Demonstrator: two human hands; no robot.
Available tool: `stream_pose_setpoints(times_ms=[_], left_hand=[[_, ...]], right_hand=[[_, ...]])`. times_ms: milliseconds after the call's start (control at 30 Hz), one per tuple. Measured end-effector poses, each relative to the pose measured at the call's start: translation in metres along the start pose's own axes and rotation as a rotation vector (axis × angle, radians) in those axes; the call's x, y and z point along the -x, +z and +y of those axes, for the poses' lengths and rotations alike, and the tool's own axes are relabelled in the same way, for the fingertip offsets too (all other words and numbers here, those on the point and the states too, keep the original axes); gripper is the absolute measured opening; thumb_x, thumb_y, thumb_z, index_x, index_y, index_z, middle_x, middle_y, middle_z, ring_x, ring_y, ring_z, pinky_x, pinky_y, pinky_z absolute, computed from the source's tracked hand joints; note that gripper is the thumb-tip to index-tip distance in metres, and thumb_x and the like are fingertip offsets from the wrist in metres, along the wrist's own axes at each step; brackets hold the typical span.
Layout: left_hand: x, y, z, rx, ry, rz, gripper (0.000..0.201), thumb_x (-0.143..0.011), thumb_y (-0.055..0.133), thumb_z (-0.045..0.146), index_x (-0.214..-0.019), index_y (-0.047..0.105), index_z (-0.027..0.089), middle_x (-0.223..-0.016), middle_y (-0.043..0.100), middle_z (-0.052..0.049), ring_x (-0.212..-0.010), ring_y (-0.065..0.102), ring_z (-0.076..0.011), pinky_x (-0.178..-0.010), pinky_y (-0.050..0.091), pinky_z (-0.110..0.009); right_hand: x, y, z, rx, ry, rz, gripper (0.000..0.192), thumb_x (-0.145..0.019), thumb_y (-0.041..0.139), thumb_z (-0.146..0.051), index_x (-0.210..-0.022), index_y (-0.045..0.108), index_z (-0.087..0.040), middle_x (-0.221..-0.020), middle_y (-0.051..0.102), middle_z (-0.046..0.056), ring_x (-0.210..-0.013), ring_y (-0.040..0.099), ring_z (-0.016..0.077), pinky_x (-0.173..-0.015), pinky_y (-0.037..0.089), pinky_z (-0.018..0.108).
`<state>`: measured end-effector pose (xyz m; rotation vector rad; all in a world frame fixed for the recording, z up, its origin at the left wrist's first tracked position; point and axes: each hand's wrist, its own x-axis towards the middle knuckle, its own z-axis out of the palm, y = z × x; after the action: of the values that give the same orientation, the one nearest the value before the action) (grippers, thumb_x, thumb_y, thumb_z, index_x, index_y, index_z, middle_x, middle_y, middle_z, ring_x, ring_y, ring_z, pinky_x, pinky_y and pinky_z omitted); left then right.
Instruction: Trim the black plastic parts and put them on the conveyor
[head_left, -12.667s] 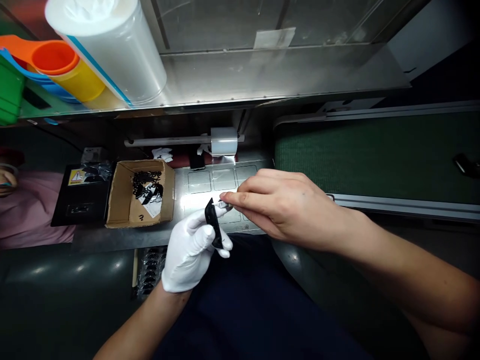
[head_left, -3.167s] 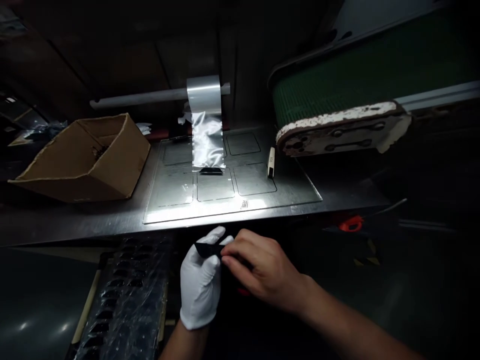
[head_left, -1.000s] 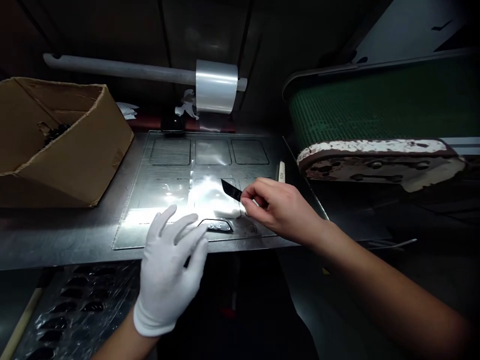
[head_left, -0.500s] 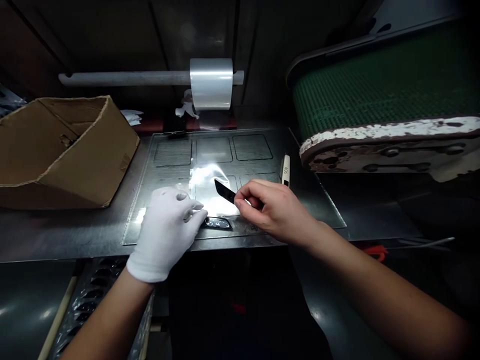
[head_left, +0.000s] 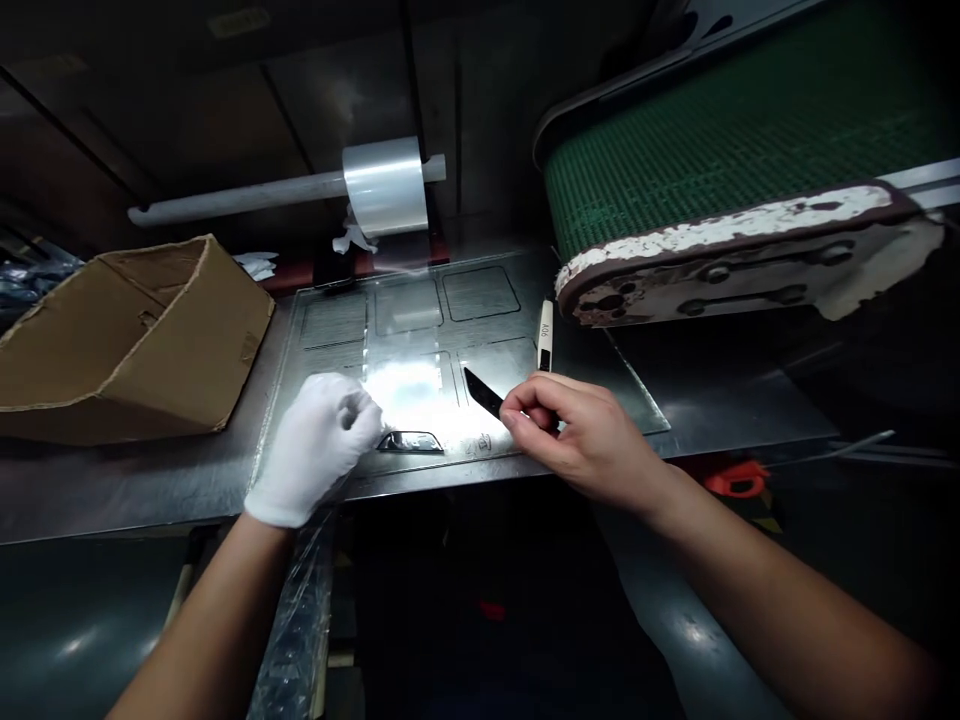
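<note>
gloved left hand (head_left: 315,445) now fisted beside black part (head_left: 410,441), cardboard box (head_left: 142,330) contents hidden

Dim scene; hard glare on metal plate (head_left: 420,395); dark edges, wide-angle bowing.

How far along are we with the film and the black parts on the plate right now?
Done: one black part lies at the plate's near edge, clear film drawn from the roll over it. In hand: the gloved left hand presses beside that part; the bare right hand pinches a second black piece. Left: that piece is not yet set down.
</note>
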<state>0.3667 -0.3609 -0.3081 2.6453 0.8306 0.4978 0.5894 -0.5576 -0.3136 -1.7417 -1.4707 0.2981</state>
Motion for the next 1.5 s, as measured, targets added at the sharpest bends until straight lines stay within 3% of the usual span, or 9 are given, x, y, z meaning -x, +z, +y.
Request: stream_pose_setpoints(times_ms=[133, 233, 333, 567, 800, 1000, 1200, 1367, 1500], left_hand=[[0.067, 0.009, 0.011, 0.245, -0.041, 0.268, 0.024, -0.096, 0.058, 0.025, -0.073, 0.052, 0.023, -0.088, 0.063, -0.004, -0.091, 0.062, -0.0217, -0.085, 0.053, -0.039], [0.117, 0.034, 0.033, 0.356, 0.106, -0.078, 0.023, -0.097, 0.052, 0.014, -0.083, 0.066, 0.026, -0.079, 0.067, -0.001, -0.075, 0.066, -0.0169, -0.068, 0.058, -0.031], [0.137, 0.045, 0.048, 0.408, 0.263, -0.412, 0.061, -0.095, 0.040, 0.001, -0.139, 0.061, 0.038, -0.115, 0.077, 0.001, -0.096, 0.073, -0.0156, -0.087, 0.063, -0.032], [0.058, 0.002, 0.010, 0.016, 0.082, 0.217, 0.034, -0.097, 0.067, 0.027, -0.132, 0.066, 0.028, -0.155, 0.054, -0.010, -0.153, 0.040, -0.0344, -0.125, 0.037, -0.061], [0.002, 0.005, -0.037, -0.051, 0.111, -0.138, 0.045, -0.093, 0.069, 0.045, -0.133, 0.068, 0.025, -0.166, 0.039, -0.011, -0.160, 0.012, -0.0493, -0.119, 0.037, -0.071], [0.005, 0.013, -0.045, -0.048, 0.132, -0.170, 0.035, -0.092, 0.067, 0.045, -0.119, 0.073, 0.023, -0.166, 0.038, -0.011, -0.159, 0.012, -0.0502, -0.120, 0.035, -0.073], [0.002, 0.012, -0.044, -0.043, 0.202, -0.134, 0.027, -0.094, 0.065, 0.040, -0.113, 0.070, 0.022, -0.160, 0.043, -0.010, -0.157, 0.026, -0.0392, -0.130, 0.022, -0.064], [0.001, 0.014, -0.043, -0.034, 0.198, -0.131, 0.025, -0.091, 0.067, 0.038, -0.107, 0.071, 0.020, -0.157, 0.047, -0.010, -0.156, 0.028, -0.0418, -0.130, 0.024, -0.064], [0.005, 0.013, -0.044, 0.044, 0.100, -0.116, 0.048, -0.088, 0.070, 0.043, -0.130, 0.066, 0.020, -0.164, 0.043, -0.010, -0.160, 0.017, -0.0442, -0.126, 0.031, -0.066]], right_hand=[[0.013, -0.005, 0.005, -0.009, 0.016, 0.013, 0.013, -0.098, 0.061, -0.024, -0.086, 0.065, -0.021, -0.074, 0.055, -0.002, -0.066, 0.051, 0.0130, -0.062, 0.040, 0.027], [0.017, -0.007, 0.007, -0.017, 0.017, -0.014, 0.013, -0.099, 0.061, -0.025, -0.086, 0.065, -0.022, -0.074, 0.055, -0.002, -0.066, 0.052, 0.0133, -0.061, 0.041, 0.028], [0.014, -0.008, 0.004, 0.000, 0.008, -0.030, 0.014, -0.099, 0.061, -0.025, -0.086, 0.065, -0.022, -0.074, 0.055, -0.002, -0.066, 0.052, 0.0131, -0.061, 0.041, 0.027], [-0.029, 0.012, -0.020, 0.214, -0.167, -0.088, 0.011, -0.099, 0.059, -0.022, -0.090, 0.065, -0.020, -0.084, 0.066, 0.001, -0.071, 0.058, 0.0138, -0.063, 0.039, 0.028], [-0.078, 0.040, -0.037, 0.648, -0.302, -0.432, 0.018, -0.101, 0.054, -0.025, -0.091, 0.066, -0.018, -0.088, 0.071, 0.004, -0.066, 0.059, 0.0162, -0.054, 0.020, 0.033], [-0.097, 0.055, -0.039, 0.745, -0.324, -0.618, 0.019, -0.103, 0.053, -0.024, -0.093, 0.067, -0.016, -0.091, 0.072, 0.007, -0.064, 0.059, 0.0166, -0.052, 0.018, 0.032], [-0.099, 0.054, -0.040, 0.752, -0.307, -0.640, 0.018, -0.101, 0.054, -0.023, -0.091, 0.067, -0.016, -0.090, 0.073, 0.007, -0.063, 0.058, 0.0168, -0.053, 0.017, 0.033], [-0.098, 0.038, -0.041, 0.602, -0.280, -0.568, 0.015, -0.099, 0.059, -0.026, -0.088, 0.065, -0.019, -0.087, 0.070, 0.003, -0.066, 0.057, 0.0149, -0.054, 0.024, 0.031], [-0.099, 0.036, -0.042, 0.670, -0.301, -0.518, 0.014, -0.099, 0.059, -0.026, -0.088, 0.065, -0.018, -0.085, 0.069, 0.002, -0.063, 0.055, 0.0141, -0.053, 0.022, 0.031]])
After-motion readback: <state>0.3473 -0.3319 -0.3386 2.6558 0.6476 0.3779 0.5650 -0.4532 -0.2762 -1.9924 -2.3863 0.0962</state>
